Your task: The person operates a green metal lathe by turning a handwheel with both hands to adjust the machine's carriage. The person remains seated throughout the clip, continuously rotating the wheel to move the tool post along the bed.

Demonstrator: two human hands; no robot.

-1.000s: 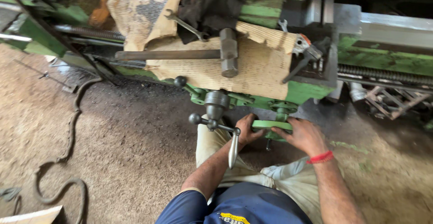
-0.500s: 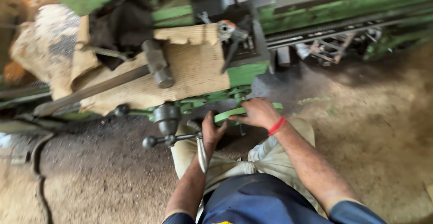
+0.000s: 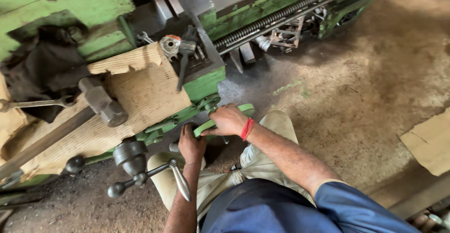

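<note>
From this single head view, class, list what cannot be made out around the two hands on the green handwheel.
- Green round handwheel: mostly hidden under right hand.
- Left hand: its fingers curl out of sight; the grasped part is hidden.
- Long-handled steel sledgehammer: handle cut off at left edge.

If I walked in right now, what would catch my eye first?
Likely the two hands at the middle: the right hand, with a red wristband, and the left hand both grip a green handwheel on the front of a big green lathe. Just left, a heavy hammer lies on a wooden block atop the machine, and a steel lever juts out below.
</note>
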